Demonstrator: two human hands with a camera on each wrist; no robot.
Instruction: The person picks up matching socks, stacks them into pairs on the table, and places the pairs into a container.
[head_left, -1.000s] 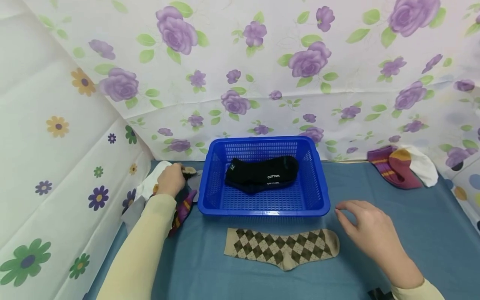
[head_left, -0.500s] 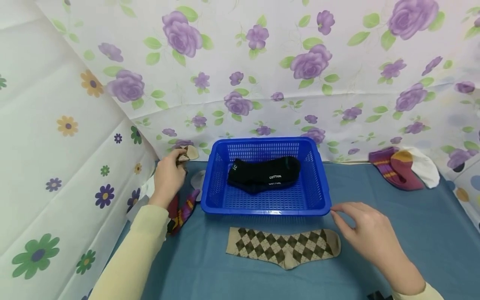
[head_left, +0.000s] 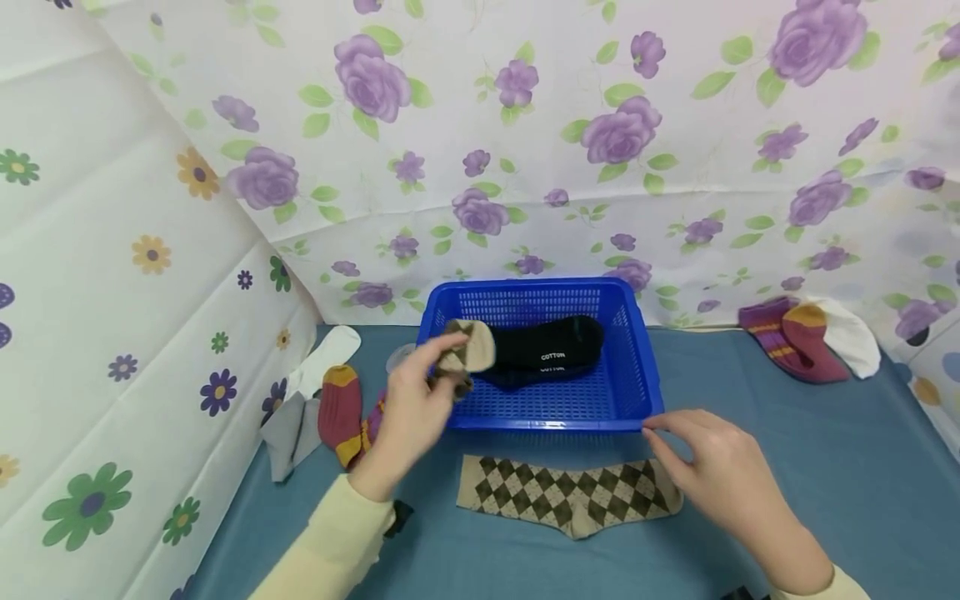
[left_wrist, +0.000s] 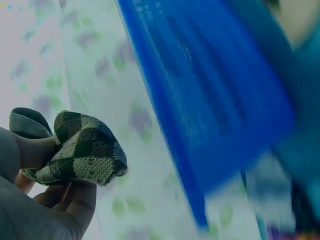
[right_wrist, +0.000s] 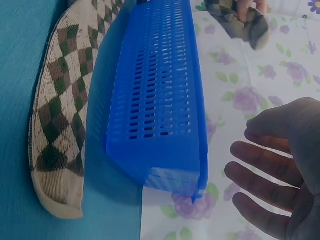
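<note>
Pinching a bunched argyle sock (head_left: 476, 346) between thumb and bent fingers of the left hand (head_left: 416, 408), closed down to little more than the fabric's thickness. Holding it up at the left end of the blue basket (head_left: 555, 426), overlapping the basket in the head view, yet clear of its rim in the left wrist view. Showing checks by the fingers and plain beige at the end toward the basket's middle.

Beside the basket's front right corner with the right hand (head_left: 720, 475): thumb and forefinger close together, other fingers loosely bent with slight gaps, gripping nothing and apart from the rim in the right wrist view.

Just in front of the basket, a flat argyle sock (head_left: 525, 487), spread lengthwise. Inside the basket, black socks (head_left: 551, 346) with "COTTON" lettering. Left of the basket, a maroon-and-mustard sock (head_left: 339, 408), grey socks (head_left: 288, 433) and a white sock (head_left: 330, 354). Well right of the basket, a striped sock (head_left: 772, 329).
</note>
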